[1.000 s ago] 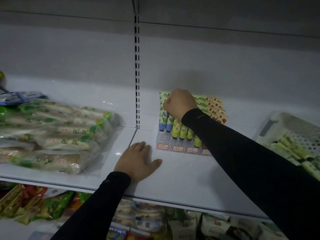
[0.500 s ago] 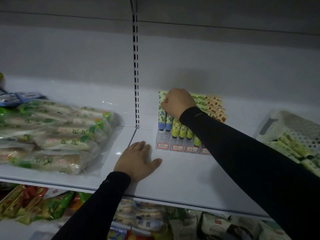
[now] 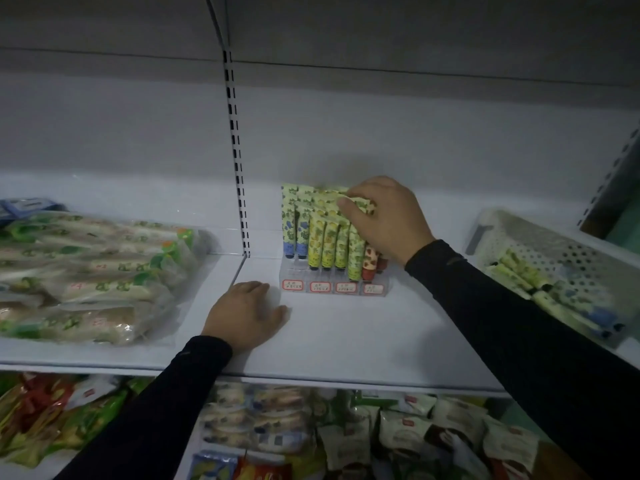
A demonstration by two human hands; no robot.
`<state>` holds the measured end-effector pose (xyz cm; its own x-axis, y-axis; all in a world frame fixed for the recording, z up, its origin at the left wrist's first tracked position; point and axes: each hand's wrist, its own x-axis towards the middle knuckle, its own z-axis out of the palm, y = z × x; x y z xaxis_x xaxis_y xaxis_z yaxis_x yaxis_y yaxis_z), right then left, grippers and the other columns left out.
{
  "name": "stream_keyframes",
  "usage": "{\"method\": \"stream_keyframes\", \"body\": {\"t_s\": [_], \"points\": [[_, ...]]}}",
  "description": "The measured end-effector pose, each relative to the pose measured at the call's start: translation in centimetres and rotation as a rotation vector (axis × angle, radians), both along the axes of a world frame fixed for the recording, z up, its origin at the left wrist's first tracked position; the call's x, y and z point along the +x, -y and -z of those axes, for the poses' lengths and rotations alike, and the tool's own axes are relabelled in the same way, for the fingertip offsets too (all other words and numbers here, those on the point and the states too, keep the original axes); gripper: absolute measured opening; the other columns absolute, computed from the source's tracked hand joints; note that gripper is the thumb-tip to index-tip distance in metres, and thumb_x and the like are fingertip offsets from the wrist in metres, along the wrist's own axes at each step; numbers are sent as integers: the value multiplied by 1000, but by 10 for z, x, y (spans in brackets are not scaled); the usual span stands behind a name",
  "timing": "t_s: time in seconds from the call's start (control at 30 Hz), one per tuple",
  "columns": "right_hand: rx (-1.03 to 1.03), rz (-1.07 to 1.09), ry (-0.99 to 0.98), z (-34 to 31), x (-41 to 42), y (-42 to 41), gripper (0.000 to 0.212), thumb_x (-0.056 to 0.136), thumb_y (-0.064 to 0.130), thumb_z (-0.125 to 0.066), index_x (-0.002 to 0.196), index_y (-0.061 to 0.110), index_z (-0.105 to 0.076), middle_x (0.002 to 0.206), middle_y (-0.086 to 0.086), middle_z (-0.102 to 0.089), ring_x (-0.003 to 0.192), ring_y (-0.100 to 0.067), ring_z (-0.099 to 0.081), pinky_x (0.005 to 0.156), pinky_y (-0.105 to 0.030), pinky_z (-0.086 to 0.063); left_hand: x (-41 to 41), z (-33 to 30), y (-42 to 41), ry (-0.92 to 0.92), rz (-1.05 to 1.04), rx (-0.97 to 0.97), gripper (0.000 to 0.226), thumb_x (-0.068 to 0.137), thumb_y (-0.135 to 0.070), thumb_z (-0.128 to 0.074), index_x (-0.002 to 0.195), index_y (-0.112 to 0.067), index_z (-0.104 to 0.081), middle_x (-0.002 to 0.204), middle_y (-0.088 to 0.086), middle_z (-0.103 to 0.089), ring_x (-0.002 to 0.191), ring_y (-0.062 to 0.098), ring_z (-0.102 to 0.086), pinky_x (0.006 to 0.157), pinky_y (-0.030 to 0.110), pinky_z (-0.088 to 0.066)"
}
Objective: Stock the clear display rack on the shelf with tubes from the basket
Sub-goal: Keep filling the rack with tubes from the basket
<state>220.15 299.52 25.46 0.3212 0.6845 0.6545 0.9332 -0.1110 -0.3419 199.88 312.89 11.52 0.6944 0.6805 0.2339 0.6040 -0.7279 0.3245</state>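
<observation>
The right hand (image 3: 384,216) pinches a green tube (image 3: 356,206) at the top of the clear rack (image 3: 334,285), where tubes stand upright, while the basket (image 3: 554,258) lies to its right and the left hand (image 3: 247,315) rests spread on the shelf (image 3: 363,341).

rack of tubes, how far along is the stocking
Mostly stocked: the clear rack already stands full of blue, yellow, green and red tubes. In hand: the right hand pinches a green tube at the rack's top. Left: more tubes lie in the basket.
</observation>
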Motion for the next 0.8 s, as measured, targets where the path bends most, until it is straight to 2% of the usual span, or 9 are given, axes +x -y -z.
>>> {"method": "stream_keyframes", "body": {"t_s": [0.07, 0.13, 0.23, 0.33, 0.47, 0.6, 0.7, 0.8], "points": [[-29, 32, -5, 8, 5, 25, 35, 93, 40, -60, 113, 13, -71, 118, -4, -65, 112, -15, -56, 91, -15, -33, 0, -6, 7, 6, 7, 2, 97, 69, -77, -20, 133, -14, -58, 138, 2, -56, 129, 21, -48, 105, 30, -37], [-77, 61, -7, 19, 9, 48, 39, 92, 40, -61, 118, 13, -70, 127, -5, -61, 119, -16, -53, 95, -12, -30, 3, -12, 18, 8, 39, 9, 98, 70, -76, -18, 137, -15, -55, 142, 2, -54, 131, 21, -47, 107, 30, -35], [-126, 73, -49, 41, 19, 79, 40, 91, 39, -63, 121, 13, -68, 131, -6, -59, 122, -18, -53, 101, -17, -32, 14, -22, 45, 35, 118, 29, 93, 75, -74, -20, 138, -16, -55, 142, 2, -54, 130, 20, -47, 106, 28, -35], [-200, 138, -76, 60, 35, 108, 42, 92, 39, -63, 127, 16, -64, 137, -4, -54, 128, -16, -48, 102, -13, -27, 33, -27, 73, 16, 198, 16, 91, 77, -75, -22, 141, -17, -51, 146, 2, -50, 133, 19, -43, 108, 26, -32], [-284, 251, -119, 75, 63, 143, 49, 93, 43, -58, 134, 16, -58, 144, -5, -48, 134, -16, -42, 107, -19, -27, 66, -34, 105, 1, 306, -12, 73, 90, -66, -41, 146, -20, -44, 151, 2, -43, 139, 18, -36, 111, 27, -28], [-307, 368, -201, 84, 93, 170, 52, 94, 42, -57, 134, 10, -57, 143, -11, -47, 134, -21, -42, 108, -24, -30, 105, -33, 126, -1, 405, -17, 67, 95, -58, -46, 148, -18, -41, 154, 0, -39, 141, 17, -32, 112, 25, -24], [-304, 466, -222, 95, 118, 182, 69, 86, 58, -48, 126, 3, -61, 129, -18, -57, 124, -28, -49, 104, -31, -38, 137, -31, 140, -27, 466, -29, 69, 96, -58, -46, 150, -16, -37, 155, 3, -37, 142, 18, -31, 113, 25, -23], [-317, 548, -253, 106, 139, 186, 64, 86, 48, -53, 125, -2, -61, 124, -25, -59, 122, -34, -51, 104, -37, -41, 167, -31, 151, -63, 535, -17, 70, 96, -57, -46, 151, -15, -35, 155, 4, -37, 141, 19, -31, 112, 26, -24]]}}
